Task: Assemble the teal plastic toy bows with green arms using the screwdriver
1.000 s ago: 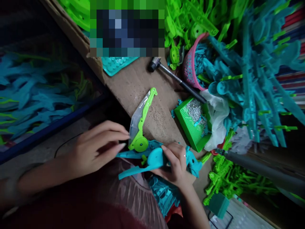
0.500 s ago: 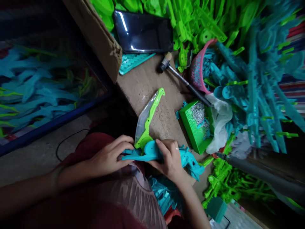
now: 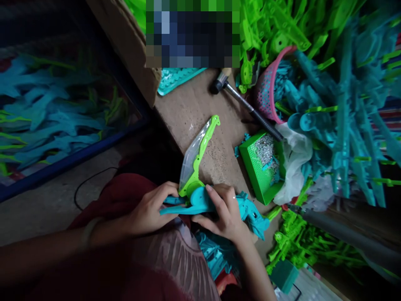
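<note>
Evidently, left hand (image 3: 155, 209): we saw it curled around blue piece (image 3: 199, 204).
Right hand (image 3: 224, 211): clasped it, beside green-and-clear piece (image 3: 197, 162).

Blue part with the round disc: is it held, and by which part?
Yes. The right hand grips the blue part beside its round disc; the left hand holds its narrow end.

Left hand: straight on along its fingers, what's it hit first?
Past the blue part it touches, the left hand would likely meet the lime-green piece first, at its round lower end. Depth there is hard to judge.
</note>
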Demonstrator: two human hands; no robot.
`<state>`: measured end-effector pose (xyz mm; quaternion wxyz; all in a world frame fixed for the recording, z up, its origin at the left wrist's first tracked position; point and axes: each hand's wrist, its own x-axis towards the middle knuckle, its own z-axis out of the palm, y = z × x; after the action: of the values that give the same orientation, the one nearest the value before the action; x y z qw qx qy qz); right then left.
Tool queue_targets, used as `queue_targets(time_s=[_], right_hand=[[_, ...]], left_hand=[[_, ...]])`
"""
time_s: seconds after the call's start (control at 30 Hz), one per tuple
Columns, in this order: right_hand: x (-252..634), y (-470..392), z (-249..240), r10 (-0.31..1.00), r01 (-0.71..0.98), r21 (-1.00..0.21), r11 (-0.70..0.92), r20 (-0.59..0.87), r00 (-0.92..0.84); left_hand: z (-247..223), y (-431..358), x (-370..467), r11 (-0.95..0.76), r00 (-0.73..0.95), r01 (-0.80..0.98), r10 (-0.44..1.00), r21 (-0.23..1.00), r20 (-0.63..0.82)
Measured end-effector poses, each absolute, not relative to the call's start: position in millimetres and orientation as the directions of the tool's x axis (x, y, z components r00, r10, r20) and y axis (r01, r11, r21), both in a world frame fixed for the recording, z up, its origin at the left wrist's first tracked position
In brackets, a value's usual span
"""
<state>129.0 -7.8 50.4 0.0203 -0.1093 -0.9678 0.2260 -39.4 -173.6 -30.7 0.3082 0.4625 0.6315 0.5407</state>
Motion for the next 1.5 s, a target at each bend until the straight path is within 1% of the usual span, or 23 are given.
queue_targets(time_s=[0.07, 0.2, 0.33, 0.4, 0.47, 0.53, 0.63, 0.73, 0.8, 0.9, 0.97, 1.03, 1.1, 1.17, 1.23, 1.37, 1.43, 1.5], right_hand=[[130, -8, 51, 0.217, 0.211, -0.442, 0.872, -0.037, -0.975], [132, -6, 52, 0.206, 0.204, -0.45, 0.869, -0.045, -0.978], [136, -4, 50, 0.2, 0.175, -0.409, 0.896, 0.02, -0.98], [137, -3, 48, 0.191, 0.161, -0.375, 0.913, 0.045, -0.98], [138, -2, 45, 0.192, 0.164, -0.356, 0.92, 0.043, -0.981], [139, -1, 43, 0.202, 0.179, -0.353, 0.918, 0.031, -0.979], [141, -1, 40, 0.218, 0.193, -0.357, 0.914, 0.03, -0.975], [144, -1, 37, 0.203, 0.173, -0.349, 0.921, 0.052, -0.978], [146, -1, 36, 0.184, 0.149, -0.342, 0.928, 0.074, -0.98], [146, -1, 36, 0.163, 0.12, -0.332, 0.936, 0.104, -0.981], [146, 0, 35, 0.148, 0.101, -0.328, 0.939, 0.124, -0.981], [146, 0, 34, 0.144, 0.093, -0.324, 0.942, 0.137, -0.98], [146, 0, 33, 0.148, 0.096, -0.321, 0.942, 0.141, -0.979], [146, 1, 31, 0.153, 0.101, -0.323, 0.941, 0.141, -0.978], [146, 1, 31, 0.165, 0.106, -0.35, 0.931, 0.143, -0.976], [144, 2, 35, 0.239, 0.186, -0.424, 0.886, 0.076, -0.968], [143, 2, 38, 0.261, 0.217, -0.428, 0.877, 0.047, -0.964], [142, 2, 39, 0.26, 0.215, -0.426, 0.879, 0.05, -0.964]], left_hand=[[-29, -175, -38, 0.045, -0.399, 0.204, 0.916, 0.978, 0.041], [-28, -174, -36, 0.088, -0.399, 0.1, 0.916, 0.991, -0.041], [-27, -169, -33, 0.209, -0.364, -0.148, 0.897, 0.967, -0.25], [-27, -167, -31, 0.24, -0.345, -0.222, 0.887, 0.945, -0.306], [-29, -166, -28, 0.233, -0.347, -0.228, 0.888, 0.945, -0.302], [-33, -166, -25, 0.199, -0.371, -0.186, 0.892, 0.962, -0.257], [-39, -167, -22, 0.115, -0.412, -0.073, 0.901, 0.991, -0.134], [-41, -168, -19, 0.06, -0.443, 0.062, 0.896, 0.996, -0.027], [-40, -169, -18, 0.047, -0.466, 0.133, 0.884, 0.99, 0.021], [-38, -168, -16, 0.02, -0.5, 0.173, 0.863, 0.985, 0.07], [-36, -167, -16, 0.04, -0.502, 0.105, 0.865, 0.994, 0.019], [-33, -163, -17, 0.106, -0.469, -0.081, 0.873, 0.991, -0.132], [-29, -159, -20, 0.194, -0.39, -0.306, 0.868, 0.932, -0.309], [-25, -156, -24, 0.255, -0.307, -0.431, 0.861, 0.866, -0.406], [-22, -155, -29, 0.282, -0.239, -0.44, 0.878, 0.853, -0.414], [-15, -161, -39, 0.274, -0.136, -0.391, 0.927, 0.879, -0.349], [-13, -164, -40, 0.279, -0.121, -0.399, 0.928, 0.873, -0.352], [-13, -164, -38, 0.278, -0.151, -0.369, 0.923, 0.887, -0.352]])
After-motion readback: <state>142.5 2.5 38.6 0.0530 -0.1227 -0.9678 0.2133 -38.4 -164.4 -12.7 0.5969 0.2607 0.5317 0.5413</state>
